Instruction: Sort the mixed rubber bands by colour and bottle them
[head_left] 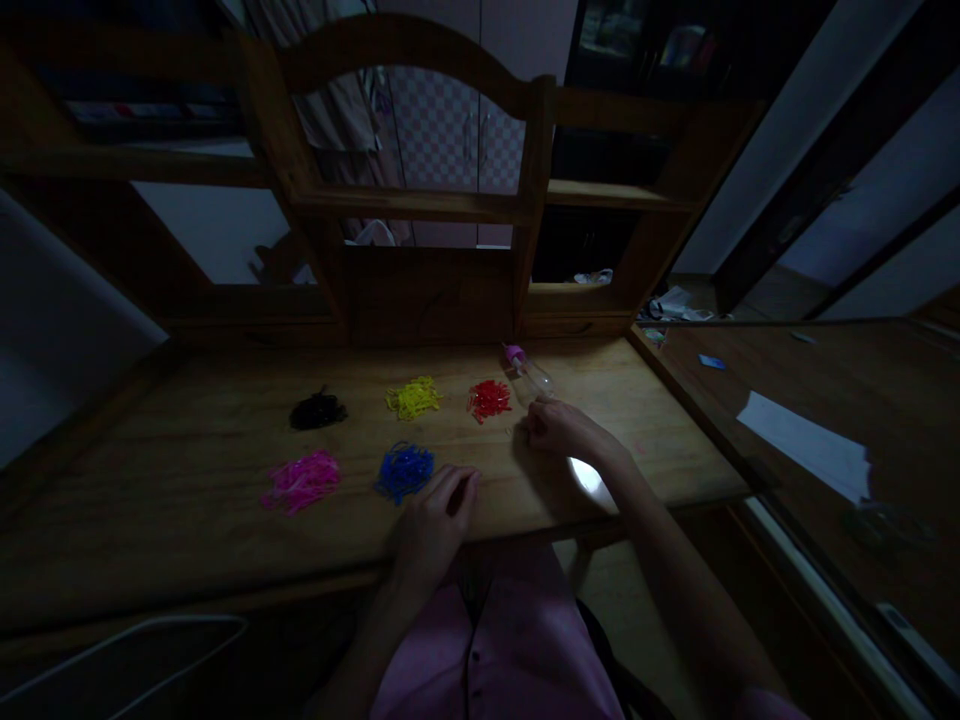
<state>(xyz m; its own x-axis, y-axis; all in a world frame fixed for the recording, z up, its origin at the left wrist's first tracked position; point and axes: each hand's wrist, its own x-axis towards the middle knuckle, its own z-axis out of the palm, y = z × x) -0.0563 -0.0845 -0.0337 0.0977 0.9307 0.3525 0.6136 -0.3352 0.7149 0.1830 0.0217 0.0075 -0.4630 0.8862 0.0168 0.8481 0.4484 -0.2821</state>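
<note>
My left hand (437,515) rests at the table's near edge beside a pile of blue thin bands (405,472). Its fingers are curled with thumb and forefinger together; what they hold, if anything, I cannot make out. Farther right, my right hand (559,428) is closed, knuckles up, low over the tabletop. Its fingertips are hidden, so its contents do not show. Just beyond it a clear bottle (534,378) with a pink top (514,354) lies on its side. Left of that hand is a pile of red bands (490,399).
Other band piles lie on the wooden table (225,420): yellow (414,398), black (317,410) and pink (304,481). A wooden shelf frame (427,205) rises along the back edge. At right, white paper (806,443) lies on another brown surface. The room is dim.
</note>
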